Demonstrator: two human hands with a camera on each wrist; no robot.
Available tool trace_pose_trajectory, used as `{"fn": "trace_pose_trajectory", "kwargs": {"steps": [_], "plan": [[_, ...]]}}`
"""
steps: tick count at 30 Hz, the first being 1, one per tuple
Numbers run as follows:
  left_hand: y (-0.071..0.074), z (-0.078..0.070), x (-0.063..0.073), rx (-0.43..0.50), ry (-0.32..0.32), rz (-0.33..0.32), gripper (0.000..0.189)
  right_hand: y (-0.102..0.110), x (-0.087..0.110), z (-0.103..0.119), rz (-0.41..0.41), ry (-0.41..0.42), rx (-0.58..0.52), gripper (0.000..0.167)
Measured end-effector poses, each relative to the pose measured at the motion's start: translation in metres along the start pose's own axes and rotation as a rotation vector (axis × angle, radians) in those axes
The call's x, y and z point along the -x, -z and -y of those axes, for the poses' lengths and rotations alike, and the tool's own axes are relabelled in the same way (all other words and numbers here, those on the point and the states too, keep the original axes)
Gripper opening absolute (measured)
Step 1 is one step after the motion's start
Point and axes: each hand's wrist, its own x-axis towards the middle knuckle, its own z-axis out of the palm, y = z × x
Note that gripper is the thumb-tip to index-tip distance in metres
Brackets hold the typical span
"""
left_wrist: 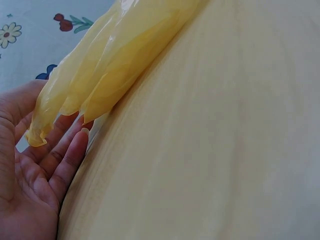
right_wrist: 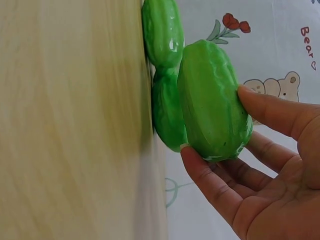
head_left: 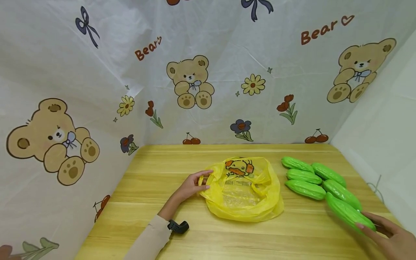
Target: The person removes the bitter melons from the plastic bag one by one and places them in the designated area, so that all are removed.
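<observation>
My left hand point(head_left: 191, 186) grips the left rim of a yellow plastic bag point(head_left: 212, 207), its thumb and fingers around the gathered film. The bag lies mid-table with its mouth spread wide and a duck print inside; the left wrist view shows its crumpled edge point(left_wrist: 100, 75) between thumb and fingers. At the right, my right hand point(head_left: 394, 236) holds a glossy green bitter melon point(head_left: 347, 211) by its near end. In the right wrist view this bitter melon point(right_wrist: 210, 100) is tilted up off the table, pinched between thumb and fingers.
Several more green bitter melons point(head_left: 303, 176) lie grouped in two rows on the right of the wooden table point(head_left: 156, 169). A bear-print sheet point(head_left: 224, 122) stands behind and to the left. On the left wrist is a black device point(head_left: 178, 226). A thin cable point(head_left: 377, 187) lies near the right edge.
</observation>
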Motion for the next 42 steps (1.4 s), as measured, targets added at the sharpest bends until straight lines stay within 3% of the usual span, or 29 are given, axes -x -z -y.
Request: {"fn": "trace_pose_trajectory", "kwargs": {"steps": [6,13,20,22,28,35,42], "plan": [[-0.001,-0.017,0.003,0.025,-0.001,0.009,0.057,0.0,-0.003,-0.005,0.012,-0.044,-0.046,0.057],[-0.001,-0.003,0.001,-0.006,-0.014,-0.01,0.058,0.001,-0.006,-0.009,0.038,-0.059,-0.049,0.041],[0.0,0.0,0.001,0.013,-0.023,-0.002,0.058,0.002,-0.006,0.002,0.078,-0.105,0.069,0.081],[0.0,0.0,0.0,0.004,-0.02,-0.007,0.058,0.002,-0.006,0.005,0.091,-0.099,0.092,0.085],[-0.001,-0.004,0.001,-0.009,-0.006,-0.006,0.058,0.0,-0.008,0.004,0.103,-0.067,0.11,0.088],[-0.001,-0.025,0.005,0.026,-0.007,0.012,0.058,0.001,-0.009,0.003,0.09,0.064,0.194,0.079],[-0.002,-0.024,0.005,0.014,-0.009,-0.002,0.057,0.005,-0.013,0.007,0.084,0.141,0.252,0.075]]}}
